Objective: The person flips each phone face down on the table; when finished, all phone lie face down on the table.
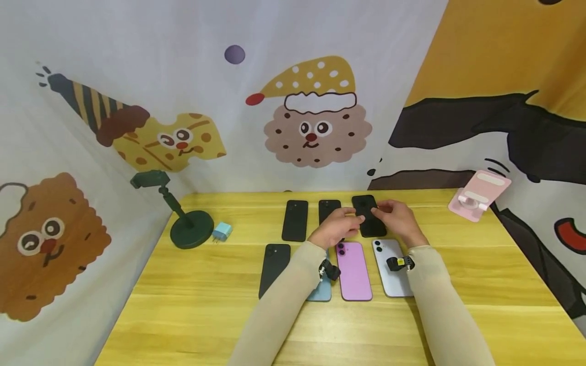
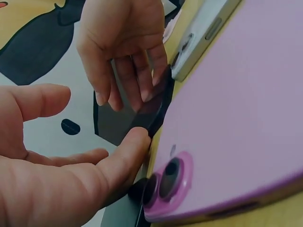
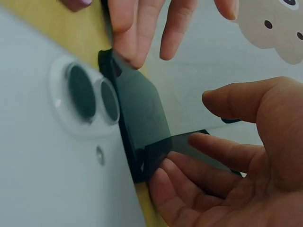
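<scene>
Both hands are at a black phone [image 1: 373,229] that lies in the back row on the wooden table. My left hand [image 1: 336,227] has its fingertips at the phone's left edge, thumb apart from the fingers in the left wrist view. From the other side my right hand [image 1: 403,221] touches the right edge, its fingers loosely bent and its thumb held off in the right wrist view. In front lie a pink phone [image 1: 354,272] and a white phone [image 1: 389,287], both camera side up. Another black phone [image 1: 328,208] is partly hidden behind the left hand.
Further left are a black phone [image 1: 295,221], a dark phone [image 1: 274,264] and a blue phone [image 1: 323,291] partly under the left sleeve. A green stand [image 1: 192,230] and a blue charger plug [image 1: 222,231] stand at left, a pink stand [image 1: 485,190] at back right. Printed cloth hangs behind.
</scene>
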Demonstrator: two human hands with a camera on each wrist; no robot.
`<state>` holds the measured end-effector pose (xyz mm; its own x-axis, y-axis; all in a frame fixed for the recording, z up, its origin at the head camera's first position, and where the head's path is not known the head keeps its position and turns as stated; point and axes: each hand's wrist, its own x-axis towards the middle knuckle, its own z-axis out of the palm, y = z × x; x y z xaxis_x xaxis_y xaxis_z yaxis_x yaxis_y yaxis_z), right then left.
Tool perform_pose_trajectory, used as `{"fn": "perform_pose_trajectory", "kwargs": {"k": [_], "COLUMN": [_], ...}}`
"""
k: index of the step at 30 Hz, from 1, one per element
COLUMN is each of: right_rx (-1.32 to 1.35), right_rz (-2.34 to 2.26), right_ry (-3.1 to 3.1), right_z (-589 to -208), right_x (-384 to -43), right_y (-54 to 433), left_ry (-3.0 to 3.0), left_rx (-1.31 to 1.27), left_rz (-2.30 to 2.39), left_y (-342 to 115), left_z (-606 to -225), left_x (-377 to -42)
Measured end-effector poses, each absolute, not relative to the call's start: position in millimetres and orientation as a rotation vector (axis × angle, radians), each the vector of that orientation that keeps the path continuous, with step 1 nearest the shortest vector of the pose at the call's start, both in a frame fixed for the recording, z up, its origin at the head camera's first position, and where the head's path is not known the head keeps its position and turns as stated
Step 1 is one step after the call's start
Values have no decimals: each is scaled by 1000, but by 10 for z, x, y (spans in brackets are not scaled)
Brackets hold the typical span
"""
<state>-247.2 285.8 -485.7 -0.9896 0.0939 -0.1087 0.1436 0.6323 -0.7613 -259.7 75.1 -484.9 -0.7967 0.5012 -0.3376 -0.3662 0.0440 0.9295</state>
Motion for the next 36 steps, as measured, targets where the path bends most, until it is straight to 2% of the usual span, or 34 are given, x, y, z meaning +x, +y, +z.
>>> {"fn": "perform_pose_trajectory", "kwargs": {"k": [11,36], "right_rx": [206,82], "right_rz": [-1365,-1619], "right_ry": [2751,2479], "right_z": [-4812,-4775], "right_x": [-2478,-2468], "right_y": [2878,2756], "left_ry": [1650,1617], "left_rx": [8,124], "left_rz": [1945,1971], "left_y": [804,968], "left_z": [-4814,-4834], "left_x": [-2631,-2585]}}
